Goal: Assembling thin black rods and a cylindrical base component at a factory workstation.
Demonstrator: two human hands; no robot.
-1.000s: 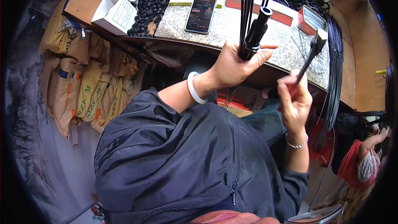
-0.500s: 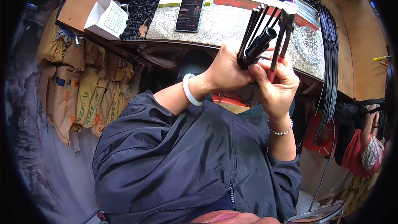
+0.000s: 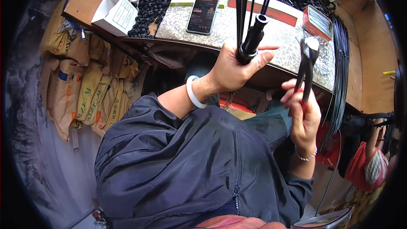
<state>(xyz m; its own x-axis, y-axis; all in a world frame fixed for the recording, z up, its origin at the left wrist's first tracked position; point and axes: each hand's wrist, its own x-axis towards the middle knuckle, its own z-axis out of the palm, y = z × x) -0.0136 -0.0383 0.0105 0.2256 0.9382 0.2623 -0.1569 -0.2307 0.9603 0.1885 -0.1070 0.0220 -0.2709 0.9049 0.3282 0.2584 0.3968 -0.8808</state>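
My left hand [image 3: 231, 70] is wrapped round a black tubular part [image 3: 253, 38], held upright with its hollow end up. Several thin black rods [image 3: 240, 17] stand up beside the tube from the same grip. The left thumb and a finger stretch out to the right. To the right and apart from the tube, my right hand [image 3: 306, 118] is closed on end-cutting pincers [image 3: 306, 74] with red handles. Their metal head points up over the front edge of the worktable, and whether the jaws touch anything cannot be made out.
A phone [image 3: 204, 12] lies on the speckled tabletop [image 3: 176, 23]. Many small black parts [image 3: 146, 15] are heaped behind and left, beside an open white box [image 3: 116, 15]. At right are a red-edged box [image 3: 318, 22] and hanging black rods [image 3: 340, 68]. Another person's red sleeve [image 3: 358, 165] shows at far right.
My right hand has drawn the pincers away from the tube, down and to the right. My left hand still grips the tube and rods. The view has shifted slightly.
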